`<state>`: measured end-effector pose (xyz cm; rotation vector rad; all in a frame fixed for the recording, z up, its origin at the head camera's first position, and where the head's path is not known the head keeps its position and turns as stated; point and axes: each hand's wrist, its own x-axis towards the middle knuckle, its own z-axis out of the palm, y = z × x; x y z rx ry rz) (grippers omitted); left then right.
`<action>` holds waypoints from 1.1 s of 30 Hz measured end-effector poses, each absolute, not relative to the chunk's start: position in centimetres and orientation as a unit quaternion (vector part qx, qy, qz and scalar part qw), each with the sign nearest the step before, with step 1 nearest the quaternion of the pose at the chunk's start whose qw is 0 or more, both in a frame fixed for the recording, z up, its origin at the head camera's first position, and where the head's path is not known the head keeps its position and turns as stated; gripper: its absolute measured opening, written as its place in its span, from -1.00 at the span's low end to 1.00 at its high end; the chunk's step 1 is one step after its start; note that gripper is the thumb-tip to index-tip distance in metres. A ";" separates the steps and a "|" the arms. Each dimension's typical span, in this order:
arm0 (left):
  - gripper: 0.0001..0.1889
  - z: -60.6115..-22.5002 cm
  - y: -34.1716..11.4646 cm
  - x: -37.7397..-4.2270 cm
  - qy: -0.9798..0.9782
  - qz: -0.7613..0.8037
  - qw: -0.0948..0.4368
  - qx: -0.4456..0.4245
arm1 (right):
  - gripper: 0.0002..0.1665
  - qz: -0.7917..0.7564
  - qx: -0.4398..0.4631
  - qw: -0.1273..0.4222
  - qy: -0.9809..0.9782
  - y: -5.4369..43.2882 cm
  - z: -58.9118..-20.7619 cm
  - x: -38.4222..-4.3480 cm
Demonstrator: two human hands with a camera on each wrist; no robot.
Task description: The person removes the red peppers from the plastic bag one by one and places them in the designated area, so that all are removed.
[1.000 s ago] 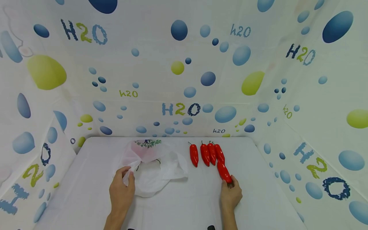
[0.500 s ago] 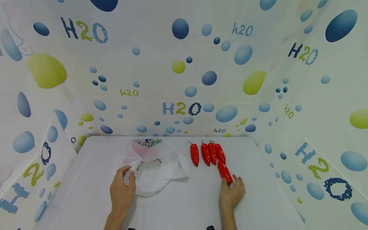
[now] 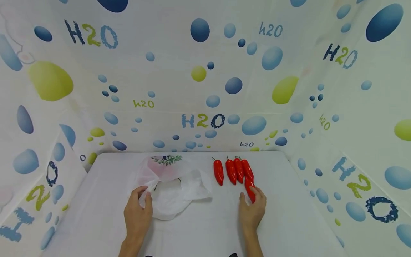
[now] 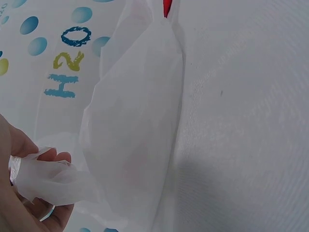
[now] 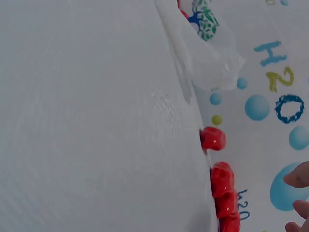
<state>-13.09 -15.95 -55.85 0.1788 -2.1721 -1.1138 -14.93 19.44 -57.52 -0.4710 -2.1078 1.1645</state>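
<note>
My left hand [image 3: 137, 214] pinches the left edge of a thin white plastic bag [image 3: 196, 191] between thumb and fingers. The bag lies spread, with a pink patch and green leaf print at its far end; the left wrist view shows its gathered edge [image 4: 53, 181] in the fingers. On the right, a red chili pepper [image 3: 249, 188] lies between the thumb and fingers of my right hand [image 3: 253, 212]. The thumb stands apart from the pepper, the fingertips overlap its right side, and its near end is partly hidden. Fingertips [image 5: 300, 175] show at the right wrist view's edge.
Beyond the right hand several more red peppers lie in a row, one single pepper [image 3: 218, 172] nearer the bag and a group [image 3: 238, 170] beside it. A white cloth covers the table [image 3: 199, 232]. Patterned sheets [image 3: 167, 78] rise behind and at both sides.
My right hand has let go of the near pepper's stem end, opened, and moved forward and slightly left so the pepper sits between thumb and fingers. The left hand keeps its pinch.
</note>
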 end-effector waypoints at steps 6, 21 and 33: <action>-0.73 -55.6 -16.0 -13.1 -0.836 -0.423 0.345 0.064 | -0.43 0.457 -0.109 0.351 -0.810 16.9 -56.7 -14.8; -0.72 -55.6 -16.0 -12.9 -0.834 -0.422 0.348 0.071 | -0.46 0.445 0.031 0.358 -0.820 13.0 -55.1 -16.2; -0.73 -55.5 -15.9 -12.9 -0.833 -0.425 0.348 0.068 | -0.63 0.467 0.094 0.333 -0.814 11.4 -54.3 -16.8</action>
